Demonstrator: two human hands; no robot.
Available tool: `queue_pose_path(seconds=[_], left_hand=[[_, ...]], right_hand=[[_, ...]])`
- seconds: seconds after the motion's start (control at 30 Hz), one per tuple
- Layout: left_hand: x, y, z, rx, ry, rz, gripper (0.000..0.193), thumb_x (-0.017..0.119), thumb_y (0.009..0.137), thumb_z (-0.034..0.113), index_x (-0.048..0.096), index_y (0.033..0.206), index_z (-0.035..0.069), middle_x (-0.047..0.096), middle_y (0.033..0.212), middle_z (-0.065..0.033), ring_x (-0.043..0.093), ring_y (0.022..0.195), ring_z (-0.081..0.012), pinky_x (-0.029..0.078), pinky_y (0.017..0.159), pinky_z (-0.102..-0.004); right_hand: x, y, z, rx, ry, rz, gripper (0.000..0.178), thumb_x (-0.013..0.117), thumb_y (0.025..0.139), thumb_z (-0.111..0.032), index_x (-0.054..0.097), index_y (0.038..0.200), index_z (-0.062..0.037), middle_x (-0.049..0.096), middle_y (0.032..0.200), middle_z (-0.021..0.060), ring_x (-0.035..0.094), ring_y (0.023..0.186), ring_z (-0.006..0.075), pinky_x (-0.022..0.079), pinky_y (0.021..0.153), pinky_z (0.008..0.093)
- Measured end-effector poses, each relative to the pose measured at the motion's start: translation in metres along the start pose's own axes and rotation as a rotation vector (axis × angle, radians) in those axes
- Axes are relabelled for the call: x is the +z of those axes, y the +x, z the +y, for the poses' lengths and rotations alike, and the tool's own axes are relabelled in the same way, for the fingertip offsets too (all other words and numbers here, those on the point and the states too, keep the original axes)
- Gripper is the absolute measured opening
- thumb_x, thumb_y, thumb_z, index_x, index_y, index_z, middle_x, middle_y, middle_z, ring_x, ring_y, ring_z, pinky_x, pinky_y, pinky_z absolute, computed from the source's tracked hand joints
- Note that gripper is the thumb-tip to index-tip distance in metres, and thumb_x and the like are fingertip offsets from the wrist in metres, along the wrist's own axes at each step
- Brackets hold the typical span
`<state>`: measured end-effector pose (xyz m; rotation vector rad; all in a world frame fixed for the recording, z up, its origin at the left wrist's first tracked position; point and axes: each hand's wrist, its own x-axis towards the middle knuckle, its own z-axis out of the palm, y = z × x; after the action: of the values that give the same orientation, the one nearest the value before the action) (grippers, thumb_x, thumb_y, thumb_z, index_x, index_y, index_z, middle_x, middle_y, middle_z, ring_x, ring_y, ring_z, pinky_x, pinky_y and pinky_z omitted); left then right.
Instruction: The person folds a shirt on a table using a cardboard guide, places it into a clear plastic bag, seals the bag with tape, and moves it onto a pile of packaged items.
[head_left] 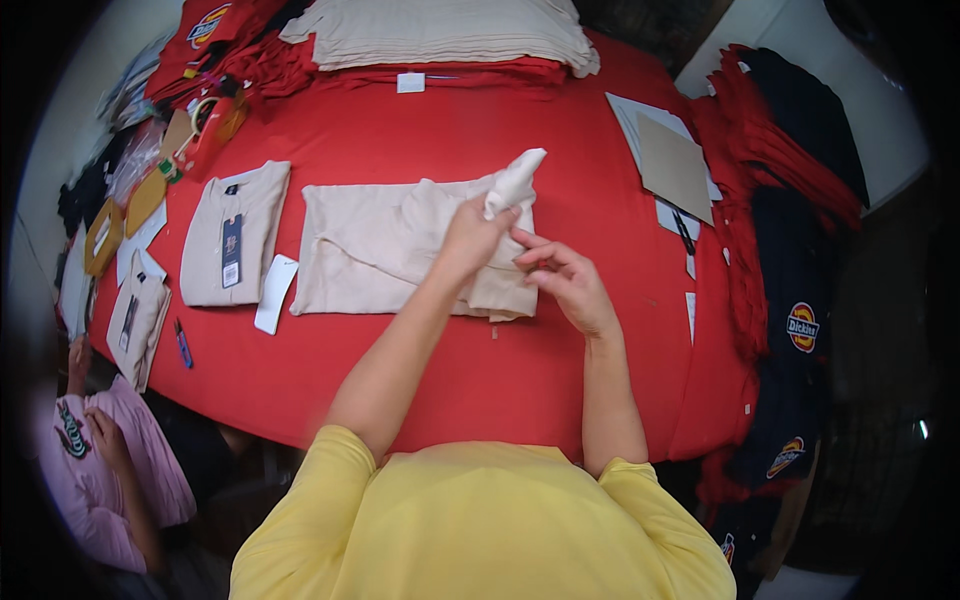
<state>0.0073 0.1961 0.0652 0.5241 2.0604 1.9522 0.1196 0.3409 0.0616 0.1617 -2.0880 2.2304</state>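
A cream long-sleeved garment (360,230) lies partly folded on the red-covered table (400,130) in front of me. My left hand (475,238) is closed round the bunched end of a sleeve (518,175), raised above the garment's right part. The sleeve's tip sticks up out of the fist. Just to the right, my right hand (568,285) has its fingers apart and slightly bent. Its fingertips come close to the left hand and the garment's right edge; whether they touch, I cannot tell. Nothing shows in its grasp.
Left of the garment lie a white flat rounded object (276,293), a folded cream garment (210,250) with a dark tag and a blue pen-like tool (183,343). Cream garments (450,35) are stacked behind. Cardboard (675,168) and dark garments (790,250) are at right; a pink-shirted person (130,470) at left.
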Motion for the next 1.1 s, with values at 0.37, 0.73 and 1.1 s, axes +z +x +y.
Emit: queue_pose_path(seconds=[0.37,0.73,1.1], left_hand=[[-0.247,-0.011,-0.1,-0.021,1.263,0.537,0.054,0.074,0.078,0.036,0.066,0.116,-0.002,0.069,0.098,-0.0225,0.067,0.09,-0.0356,0.05,0.086,-0.042],[-0.132,-0.096,-0.062,-0.12,0.719,0.288,0.027,0.073,0.08,0.024,0.069,0.08,-0.002,0.066,0.087,-0.0196,0.064,0.081,-0.037,0.051,0.075,-0.0437],[-0.081,-0.12,-0.023,0.062,0.621,0.242,0.047,0.079,0.075,0.015,0.061,0.113,-0.004,0.059,0.106,-0.0148,0.062,0.076,-0.0262,0.052,0.071,-0.0386]], right_hand=[[0.067,0.054,0.056,0.412,-0.089,0.17,0.054,0.058,0.097,-0.027,0.033,0.138,-0.0013,0.057,0.118,0.019,0.065,0.091,0.022,0.058,0.075,0.0345],[-0.004,0.059,0.029,0.263,-1.014,0.112,0.058,0.063,0.087,-0.015,0.045,0.141,-0.0083,0.047,0.143,0.0174,0.046,0.13,0.0342,0.036,0.108,0.0487],[0.006,0.08,0.07,-0.244,-1.429,-0.022,0.065,0.05,0.09,-0.058,0.046,0.142,-0.0185,0.037,0.15,0.0145,0.036,0.133,0.0407,0.019,0.11,0.0638]])
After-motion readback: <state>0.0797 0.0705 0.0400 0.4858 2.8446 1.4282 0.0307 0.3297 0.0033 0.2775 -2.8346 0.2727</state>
